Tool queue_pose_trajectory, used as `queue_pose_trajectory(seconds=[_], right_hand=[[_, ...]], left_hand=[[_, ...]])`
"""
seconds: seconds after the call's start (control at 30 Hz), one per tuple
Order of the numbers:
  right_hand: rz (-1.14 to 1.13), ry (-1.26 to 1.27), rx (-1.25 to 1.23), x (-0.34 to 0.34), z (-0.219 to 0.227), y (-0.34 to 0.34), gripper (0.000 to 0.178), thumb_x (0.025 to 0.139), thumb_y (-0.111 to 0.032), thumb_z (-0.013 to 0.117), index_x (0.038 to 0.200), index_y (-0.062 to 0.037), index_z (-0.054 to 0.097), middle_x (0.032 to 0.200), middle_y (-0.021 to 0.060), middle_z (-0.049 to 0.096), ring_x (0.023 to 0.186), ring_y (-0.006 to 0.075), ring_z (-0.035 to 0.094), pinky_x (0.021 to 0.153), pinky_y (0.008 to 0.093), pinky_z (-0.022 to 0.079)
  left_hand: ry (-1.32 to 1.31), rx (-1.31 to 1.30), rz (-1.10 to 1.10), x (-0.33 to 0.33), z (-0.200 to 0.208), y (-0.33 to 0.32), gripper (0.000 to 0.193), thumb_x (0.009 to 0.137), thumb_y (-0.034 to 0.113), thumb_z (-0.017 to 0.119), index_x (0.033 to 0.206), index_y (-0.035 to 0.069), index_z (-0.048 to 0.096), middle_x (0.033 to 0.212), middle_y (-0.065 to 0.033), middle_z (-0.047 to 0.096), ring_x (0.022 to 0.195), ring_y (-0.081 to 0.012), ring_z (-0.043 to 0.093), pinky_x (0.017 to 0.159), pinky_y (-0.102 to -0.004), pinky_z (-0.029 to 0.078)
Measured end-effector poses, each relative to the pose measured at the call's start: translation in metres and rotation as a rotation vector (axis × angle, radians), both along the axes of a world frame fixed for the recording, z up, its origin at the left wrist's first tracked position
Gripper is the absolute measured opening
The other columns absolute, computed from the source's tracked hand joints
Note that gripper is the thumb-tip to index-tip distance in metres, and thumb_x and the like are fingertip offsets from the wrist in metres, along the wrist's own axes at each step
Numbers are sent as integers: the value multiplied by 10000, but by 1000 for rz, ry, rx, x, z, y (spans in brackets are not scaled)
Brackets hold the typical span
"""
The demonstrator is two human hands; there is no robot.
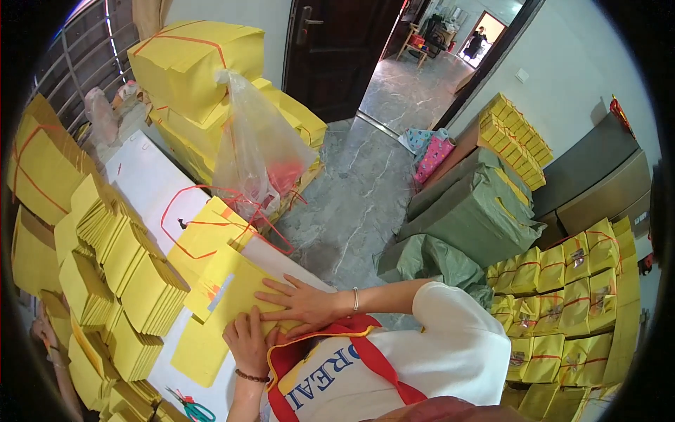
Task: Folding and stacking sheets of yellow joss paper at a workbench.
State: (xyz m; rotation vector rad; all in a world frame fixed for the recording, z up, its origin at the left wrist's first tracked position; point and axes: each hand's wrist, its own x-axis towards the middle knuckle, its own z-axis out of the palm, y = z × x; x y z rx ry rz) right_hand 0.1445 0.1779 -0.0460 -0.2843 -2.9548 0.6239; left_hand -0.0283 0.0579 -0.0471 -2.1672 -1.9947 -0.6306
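Note:
Flat yellow paper sheets (242, 271) lie in front of me on a white tabletop, one with a small printed orange patch and a grey-blue strip. My right hand (299, 302), wearing a silver bangle, rests on the paper with its fingers spread. Beside it my left hand (246, 344), with a beaded bracelet on the wrist, has bent fingers closed at the near edge of the paper; its thumb is partly hidden. Another yellow sheet (200, 352) lies under and left of the hands. Red string (190, 253) loops loosely over the papers beyond.
Stacks of folded yellow paper (116, 260) fill the table's left side. Teal-handled scissors (198, 413) lie near its front edge. Another person's hand (46, 334) is at far left. A plastic bag (253, 151) hangs by tied yellow bundles (200, 63). Green sacks (478, 204) stand right.

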Motion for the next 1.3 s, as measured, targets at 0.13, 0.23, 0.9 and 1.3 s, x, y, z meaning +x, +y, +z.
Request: queue_pose_trajectory(seconds=[0.13, 0.23, 0.9, 1.3], right_hand=[[51, 197, -219, 1, -18, 9, 697, 825, -534, 537, 1403, -219, 310, 1477, 168, 185, 1356, 424, 124, 1065, 562, 145], [55, 195, -423, 4, -10, 23, 642, 816, -425, 617, 1340, -120, 406, 1433, 192, 280, 1354, 374, 183, 1106, 461, 145], [-216, 311, -548, -3, -15, 10, 782, 775, -139, 662, 1413, -30, 222, 1487, 169, 160, 1372, 286, 177, 1091, 381, 195], [-218, 286, -531, -4, -17, 9, 647, 798, -141, 642, 1369, -55, 350, 1482, 160, 169, 1369, 287, 192, 1061, 377, 272]], left_hand=[[98, -33, -40, 1, -3, 2, 544, 742, 344, 646, 1169, 39, 505, 968, -130, 507, 878, -292, 488, 764, -384, 409], [209, -125, -6, 11, 2, 8, 487, 773, 221, 540, 1210, 11, 490, 819, -77, 503, 769, -222, 498, 701, -324, 420], [229, 121, 472, -101, -43, -102, 581, 656, 95, 628, 1227, 100, 520, 1187, -48, 556, 940, -243, 510, 778, -359, 411], [190, -70, 436, -105, -88, -103, 556, 678, 108, 633, 1215, 111, 492, 1188, -49, 512, 986, -224, 487, 816, -365, 377]])
